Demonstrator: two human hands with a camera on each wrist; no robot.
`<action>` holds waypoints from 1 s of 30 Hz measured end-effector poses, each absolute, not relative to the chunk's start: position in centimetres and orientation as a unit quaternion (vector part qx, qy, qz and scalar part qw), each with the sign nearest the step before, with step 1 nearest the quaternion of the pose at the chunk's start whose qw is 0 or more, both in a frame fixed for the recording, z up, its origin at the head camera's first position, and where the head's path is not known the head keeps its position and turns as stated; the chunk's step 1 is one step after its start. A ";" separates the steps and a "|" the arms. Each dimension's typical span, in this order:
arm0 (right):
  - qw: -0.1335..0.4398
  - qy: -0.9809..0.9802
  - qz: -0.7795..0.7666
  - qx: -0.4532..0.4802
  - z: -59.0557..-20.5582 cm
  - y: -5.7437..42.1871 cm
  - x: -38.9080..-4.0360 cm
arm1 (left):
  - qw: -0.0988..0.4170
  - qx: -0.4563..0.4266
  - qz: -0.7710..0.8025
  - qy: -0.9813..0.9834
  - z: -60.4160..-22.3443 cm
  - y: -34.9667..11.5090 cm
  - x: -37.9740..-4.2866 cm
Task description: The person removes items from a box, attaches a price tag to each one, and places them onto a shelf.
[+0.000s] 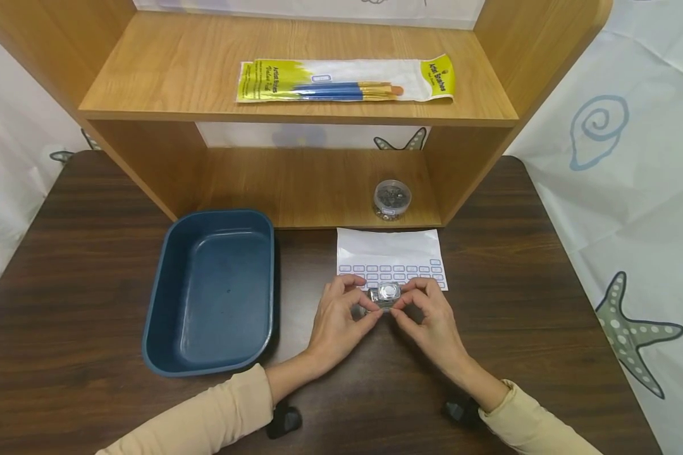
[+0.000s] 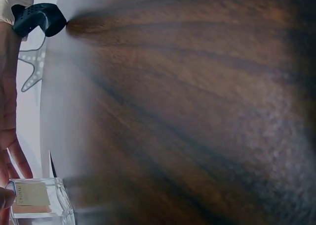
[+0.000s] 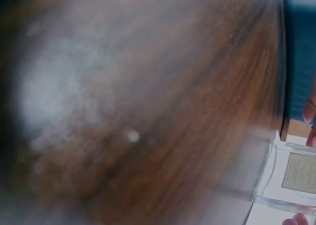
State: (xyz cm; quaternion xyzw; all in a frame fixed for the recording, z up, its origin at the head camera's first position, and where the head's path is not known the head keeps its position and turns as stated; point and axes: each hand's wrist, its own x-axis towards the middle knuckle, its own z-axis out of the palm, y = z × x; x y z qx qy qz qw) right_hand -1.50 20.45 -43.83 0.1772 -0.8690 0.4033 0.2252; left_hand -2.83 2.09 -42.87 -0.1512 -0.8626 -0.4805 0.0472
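Between my two hands, low over the table, is a clear glass perfume bottle (image 1: 388, 292) with a silvery cap. In the left wrist view its pale label (image 2: 32, 194) faces the camera, and a small blue-edged sticker (image 2: 11, 186) shows by a thumb at the glass. My left hand (image 1: 341, 316) holds the bottle's left side, thumb and index tip together at its near edge. On the other side my right hand (image 1: 429, 319) grips it likewise with thumb and fingers. A white sheet of blue-bordered stickers (image 1: 387, 246) lies just beyond the fingers.
A deep blue plastic tub (image 1: 165, 297) stands left of my hands. Behind is a wooden shelf unit (image 1: 296, 183); its lower shelf holds a round clear jar (image 1: 392, 199) of small dark pieces, its upper shelf packaged paintbrushes (image 1: 344, 82).
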 end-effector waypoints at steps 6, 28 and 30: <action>0.238 -0.867 0.396 0.186 -44.0 20.4 -1.6 | 0.062 -0.162 -0.468 -0.867 -43.1 2.1 -2.8; 0.253 -0.868 0.374 0.209 -44.2 20.0 -2.2 | 0.133 -0.214 -0.428 -0.868 -43.9 2.0 -3.5; 0.252 -0.868 0.372 0.212 -44.2 20.0 -2.2 | 0.138 -0.216 -0.426 -0.868 -44.0 2.0 -3.6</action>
